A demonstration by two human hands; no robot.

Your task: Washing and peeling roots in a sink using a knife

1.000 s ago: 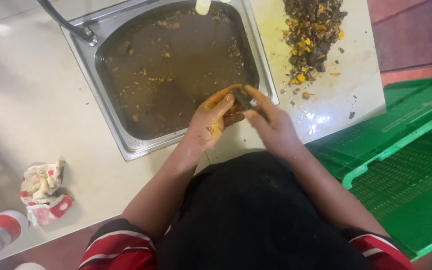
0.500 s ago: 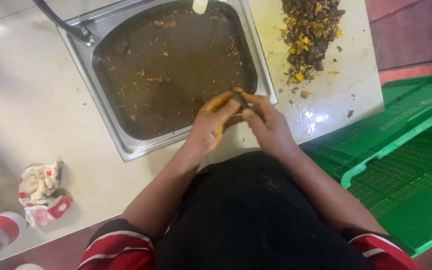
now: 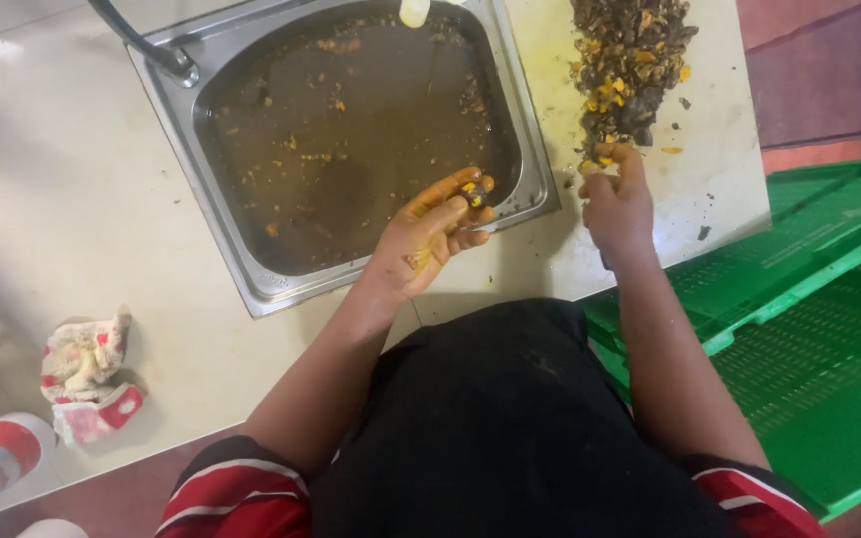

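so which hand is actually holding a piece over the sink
The left hand: it pinches a small dark and yellow piece above the sink. The right hand is at the pile on the counter instead.

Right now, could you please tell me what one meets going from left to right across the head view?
Crumpled cloth → steel sink of murky brown water → left hand holding a small dark piece → right hand at the pile of dark and yellow scraps → green crates.

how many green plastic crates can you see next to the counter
2. One green slatted plastic crate leans against the white counter beyond the right hand; a second green slatted plastic crate lies below it, partly overlapped. Others may sit beyond the frame.
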